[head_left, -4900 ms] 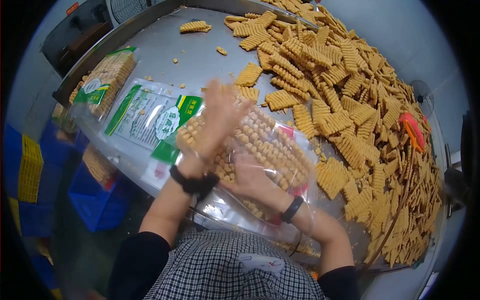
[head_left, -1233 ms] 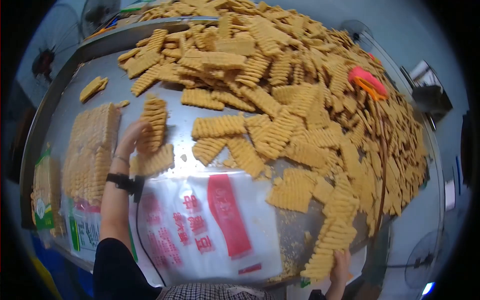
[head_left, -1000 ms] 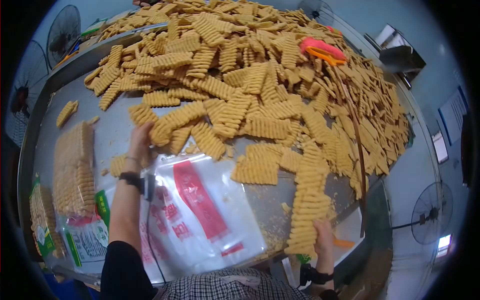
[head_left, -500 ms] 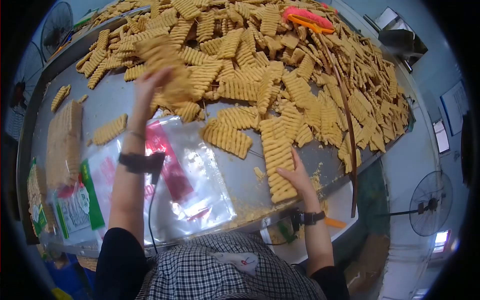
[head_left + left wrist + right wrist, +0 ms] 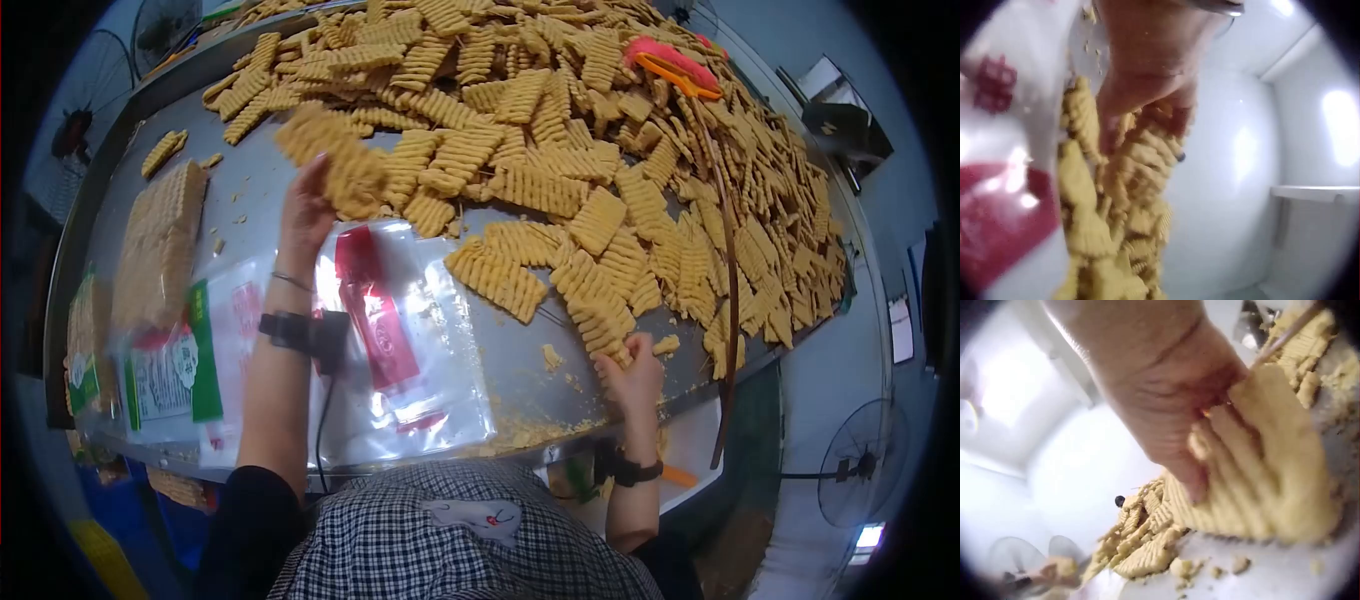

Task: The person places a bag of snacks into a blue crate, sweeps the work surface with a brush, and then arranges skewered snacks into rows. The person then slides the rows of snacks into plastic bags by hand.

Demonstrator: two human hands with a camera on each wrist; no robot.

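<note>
My left hand (image 5: 306, 210) grips a small batch of ridged yellow biscuits (image 5: 335, 165), blurred, above the far end of a flat clear bag (image 5: 440, 330) with red print. In the left wrist view, thumb and fingers of the left hand (image 5: 1147, 69) curl over the ridged biscuits (image 5: 1144, 156). Near the table's front edge, my right hand (image 5: 635, 378) pinches the near end of a row of overlapping ridged biscuits (image 5: 595, 305). The right wrist view has the right hand's thumb (image 5: 1188, 478) pressed against a ridged biscuit (image 5: 1279, 469), the other fingers largely hidden behind it.
A large heap of biscuits (image 5: 560, 110) covers the metal table's (image 5: 230, 190) back and right. A filled clear bag (image 5: 160, 240) and green-printed bags (image 5: 165, 380) lie left. A pink-and-orange brush (image 5: 680, 70) rests on the heap. Below right is a white bin (image 5: 690, 450).
Earlier both hands pressed a filled bag, which now lies at the left. The left hand has since lifted biscuits off the table; the right hand has shifted along its row to the near end.
</note>
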